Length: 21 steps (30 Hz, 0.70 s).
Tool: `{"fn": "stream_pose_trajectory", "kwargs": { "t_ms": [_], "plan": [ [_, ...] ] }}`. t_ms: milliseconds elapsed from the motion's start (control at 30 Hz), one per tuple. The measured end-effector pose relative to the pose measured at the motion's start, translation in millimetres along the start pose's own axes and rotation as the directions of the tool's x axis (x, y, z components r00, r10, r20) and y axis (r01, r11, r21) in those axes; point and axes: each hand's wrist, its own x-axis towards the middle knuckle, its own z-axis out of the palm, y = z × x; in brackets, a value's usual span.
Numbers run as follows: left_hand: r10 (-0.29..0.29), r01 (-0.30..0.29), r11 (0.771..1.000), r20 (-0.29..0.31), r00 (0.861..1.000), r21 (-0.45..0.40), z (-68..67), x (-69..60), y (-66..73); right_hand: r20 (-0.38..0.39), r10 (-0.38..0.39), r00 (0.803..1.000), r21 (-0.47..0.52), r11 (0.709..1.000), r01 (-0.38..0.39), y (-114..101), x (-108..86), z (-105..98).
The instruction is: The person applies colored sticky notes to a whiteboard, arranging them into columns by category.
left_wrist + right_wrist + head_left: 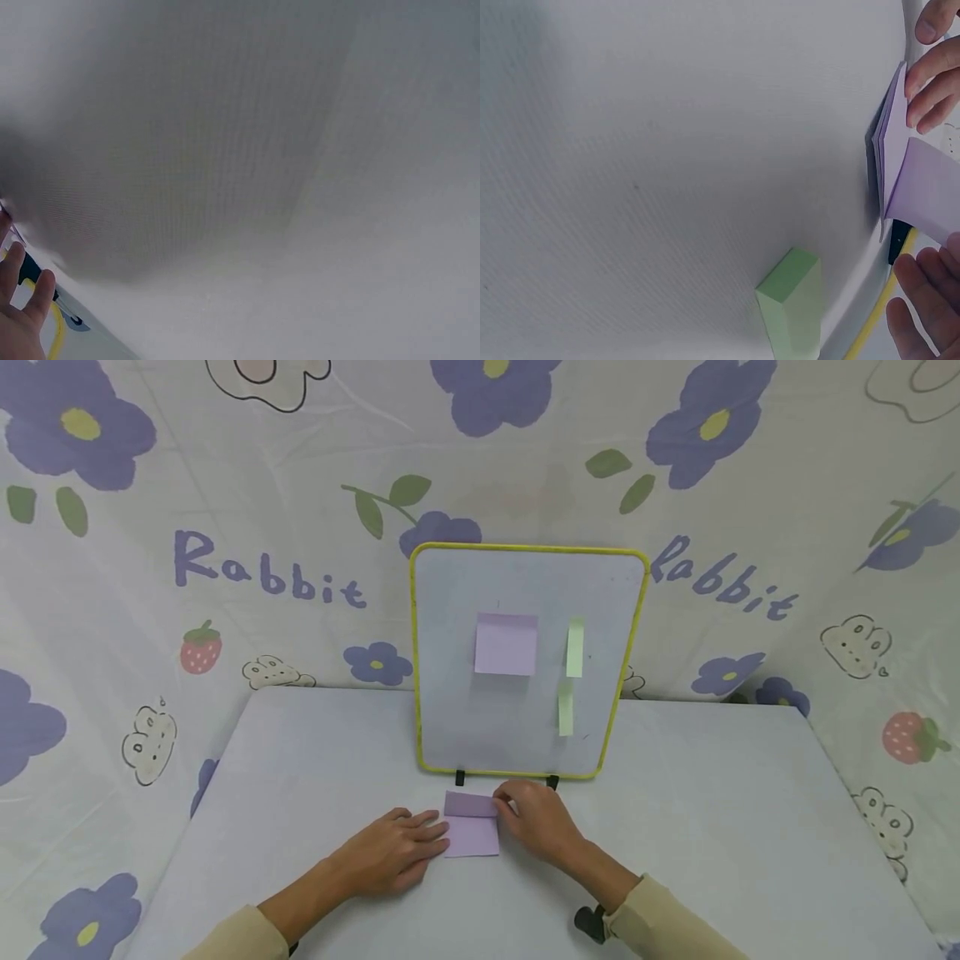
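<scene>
A pad of purple sticky notes (471,838) lies on the white table in front of the whiteboard. Its top sticky note (469,804) is bent up along the pad's far side. My right hand (536,820) pinches the raised sheet at its right corner. At the pad's left edge, my left hand (397,847) rests with fingers spread, the fingertips touching the pad. The right wrist view shows the lifted sticky note (928,184) curving away from the pad (892,139). In the left wrist view, only some fingers (39,298) show at the lower left.
A yellow-rimmed whiteboard (450,718) stands behind the pad on black feet (461,777). On it are a purple sticky note (506,645) and two narrow green strips (574,650). A green sticky-note block (799,307) sits on the table in the right wrist view.
</scene>
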Motion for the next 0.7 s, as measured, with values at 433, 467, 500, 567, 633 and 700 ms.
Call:
{"fn": "stream_pose_trajectory", "kwargs": {
  "t_ms": [433,467,500,567,633,700],
  "plan": [
    [0.006,-0.006,1.000,0.039,0.999,0.004,-2.7,1.9,-1.0,-0.002,0.050,0.999,-0.029,0.998,-0.050,-2.0,6.7,-4.1],
    [0.006,-0.007,1.000,0.039,0.999,0.003,-3.0,2.1,-1.2,-0.002,0.054,0.999,-0.030,0.998,-0.054,-2.3,7.2,-4.4],
    [0.007,-0.007,1.000,0.038,0.999,0.001,-3.3,2.4,-1.3,-0.005,0.054,0.999,-0.027,0.998,-0.054,-2.3,7.8,-4.4],
    [0.008,-0.008,1.000,0.038,0.999,-0.002,-3.2,2.8,-1.6,-0.007,0.056,0.998,-0.017,0.998,-0.056,-2.3,8.7,-4.6],
    [0.009,-0.009,1.000,0.034,0.999,0.000,-2.4,2.9,-2.1,-0.008,0.055,0.998,-0.011,0.998,-0.055,-1.7,9.9,-4.5],
    [0.011,-0.012,1.000,0.030,0.999,0.005,-1.7,2.9,-2.4,-0.005,0.060,0.998,-0.006,0.998,-0.060,-1.1,11.0,-4.4]
  ]
}}
